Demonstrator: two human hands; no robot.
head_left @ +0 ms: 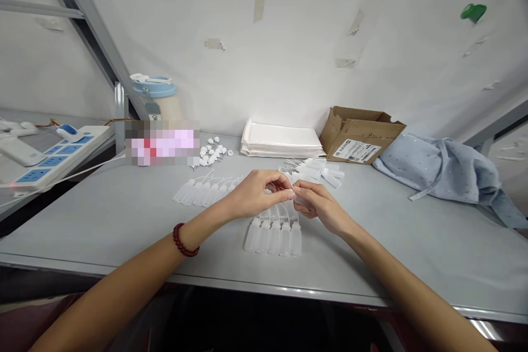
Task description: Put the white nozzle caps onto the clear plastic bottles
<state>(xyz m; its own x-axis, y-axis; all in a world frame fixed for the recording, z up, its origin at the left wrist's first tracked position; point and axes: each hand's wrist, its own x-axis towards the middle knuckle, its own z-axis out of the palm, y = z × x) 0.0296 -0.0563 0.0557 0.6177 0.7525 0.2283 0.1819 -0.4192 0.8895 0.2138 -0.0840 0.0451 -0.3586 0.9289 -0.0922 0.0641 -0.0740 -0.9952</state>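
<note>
My left hand (pixel 260 193) and my right hand (pixel 324 208) meet above the middle of the table. Between them is a small translucent plastic bottle (pixel 301 203), mostly covered by my fingers. My right fingers wrap round its body, while my left thumb and fingers pinch at its top; the exact part is hidden. Just below my hands lies a row of similar bottles (pixel 273 237) with thin strips at their necks. Another row of bottles (pixel 203 191) lies left of my left hand. Beyond my right hand is a loose pile of bottles (pixel 315 169).
White caps (pixel 212 152) lie heaped at the back left, near a blue-lidded cup (pixel 159 96). A stack of white trays (pixel 282 140) and an opened cardboard box (pixel 358 135) stand against the wall. Blue cloth (pixel 441 170) lies right; a power strip (pixel 61 157) sits left.
</note>
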